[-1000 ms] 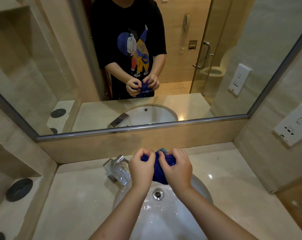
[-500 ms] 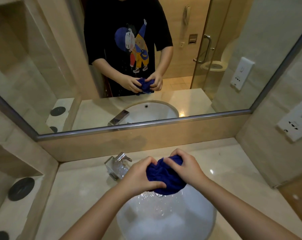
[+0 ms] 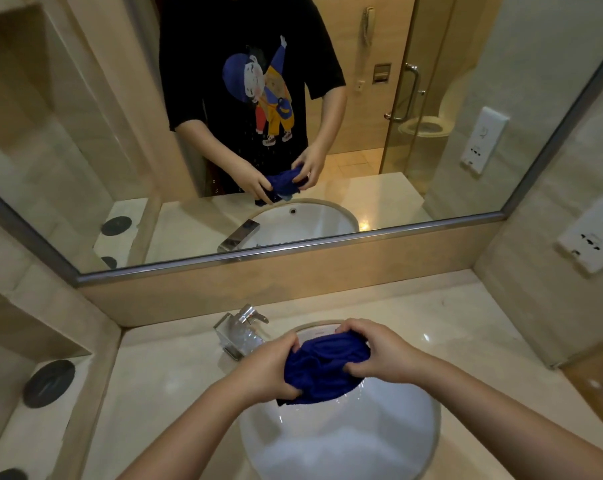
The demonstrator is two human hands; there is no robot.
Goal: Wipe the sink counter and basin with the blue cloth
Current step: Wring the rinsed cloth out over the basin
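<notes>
Blue cloth [image 3: 326,367], bunched up, sits centre-low in frame, held over the back of the white basin [image 3: 379,441]. Left hand [image 3: 269,370] & right hand [image 3: 379,353] both clamped on it from either side. Chrome tap [image 3: 239,329] just upper-left; beige counter [image 3: 161,386] all round.

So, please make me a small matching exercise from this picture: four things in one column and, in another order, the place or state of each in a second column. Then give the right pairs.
Things:
1. blue cloth
2. faucet
3. wall socket
4. dark round disc

Places or states:
A. on the lower ledge at the left of the counter
B. on the side wall at the right
C. bunched up between the left hand and right hand, above the basin
D. at the back left of the basin rim

Pairs: 1-C, 2-D, 3-B, 4-A
</notes>
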